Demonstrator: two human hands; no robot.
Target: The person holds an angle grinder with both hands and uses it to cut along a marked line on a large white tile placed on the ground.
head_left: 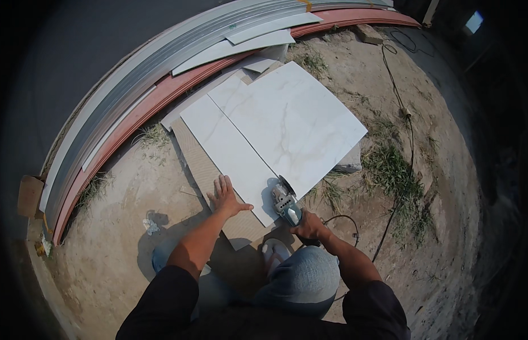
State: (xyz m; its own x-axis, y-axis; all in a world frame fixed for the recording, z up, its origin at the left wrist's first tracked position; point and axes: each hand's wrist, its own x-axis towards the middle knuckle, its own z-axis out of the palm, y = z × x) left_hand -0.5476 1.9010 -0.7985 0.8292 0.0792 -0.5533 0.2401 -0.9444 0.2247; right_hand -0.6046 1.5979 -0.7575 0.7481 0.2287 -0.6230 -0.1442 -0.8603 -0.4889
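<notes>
A large white marbled tile (292, 122) lies on the dirt ground, split by a straight cut line from a narrower strip (230, 150) on its left. My left hand (225, 198) rests flat, fingers spread, at the near edge of the strip and the brown tile beneath it. My right hand (309, 226) grips the body of an angle grinder (285, 203), whose disc sits at the near end of the cut line. My knees, in blue trousers, are just below the hands.
A brown ridged tile (199, 161) lies under the white ones. Grey and red curved sheets (162, 73) are stacked along the left and top. A black power cord (403, 141) runs from the grinder across the dirt to the upper right. Grass tufts (389, 170) grow beside the tile.
</notes>
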